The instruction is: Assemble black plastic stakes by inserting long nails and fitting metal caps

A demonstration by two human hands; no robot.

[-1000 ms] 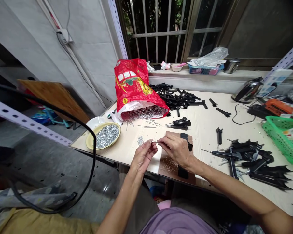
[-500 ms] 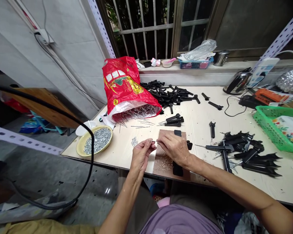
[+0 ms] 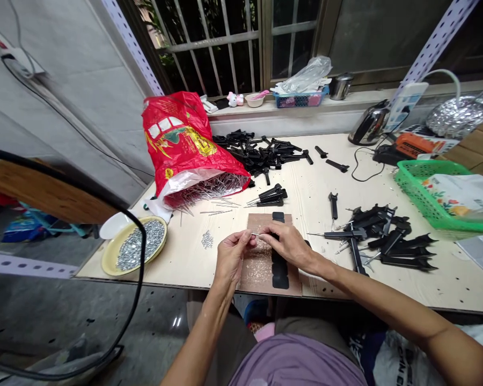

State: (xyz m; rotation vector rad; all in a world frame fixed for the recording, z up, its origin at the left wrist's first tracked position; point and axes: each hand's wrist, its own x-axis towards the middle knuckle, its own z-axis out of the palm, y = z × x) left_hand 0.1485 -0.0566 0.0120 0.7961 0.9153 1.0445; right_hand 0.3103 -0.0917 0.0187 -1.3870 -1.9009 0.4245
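A thin metal rod (image 3: 256, 234) runs between my two hands above the brown board (image 3: 260, 268). My left hand (image 3: 234, 251) is closed, with thumb and forefinger pinching the rod's left end; any small part in that pinch is hidden. My right hand (image 3: 290, 242) is closed around the other end, its fingertips covering what is there. Black pads (image 3: 280, 268) lie in a row along the board, partly beneath my right hand. A small heap of silvery metal pieces (image 3: 207, 239) lies left of my left hand. Several black-handled pieces with metal shafts (image 3: 270, 196) lie just beyond the board.
A yellow bowl (image 3: 108, 256) of silvery pieces stands at left. Behind it, a red bag (image 3: 181, 134) spills metal rods. Black plastic parts (image 3: 271, 153) are piled at the back, and black assembled pieces (image 3: 402, 252) at right, near a green basket (image 3: 410, 185). A black cable (image 3: 139, 289) hangs at left.
The view has swung to the right, so the table appears shifted left. My hands stay together on the rod, more of which shows between them. The right fingers have shifted slightly.
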